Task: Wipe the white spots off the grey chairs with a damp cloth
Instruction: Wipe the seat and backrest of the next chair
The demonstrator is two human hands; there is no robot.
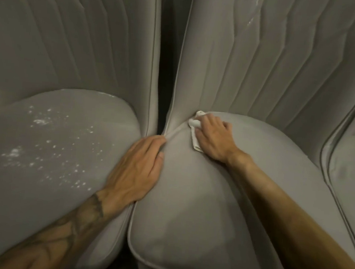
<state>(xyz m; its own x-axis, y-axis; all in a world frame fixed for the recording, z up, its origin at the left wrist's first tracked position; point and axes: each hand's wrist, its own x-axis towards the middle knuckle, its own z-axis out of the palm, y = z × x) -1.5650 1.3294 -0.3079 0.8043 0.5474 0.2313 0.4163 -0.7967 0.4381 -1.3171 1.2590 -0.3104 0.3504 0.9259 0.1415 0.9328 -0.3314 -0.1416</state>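
Two grey upholstered chairs stand side by side. The left chair's seat carries many white spots across its middle. The right chair's seat looks plain grey. My right hand presses a folded white cloth onto the back left corner of the right seat, where it meets the backrest. My left hand lies flat with fingers together in the gap between the two seats, fingertips at the right seat's piping. It holds nothing.
Faint white streaks show high on the right chair's ribbed backrest. A third grey chair is partly visible at the right edge. A dark narrow gap separates the two backrests.
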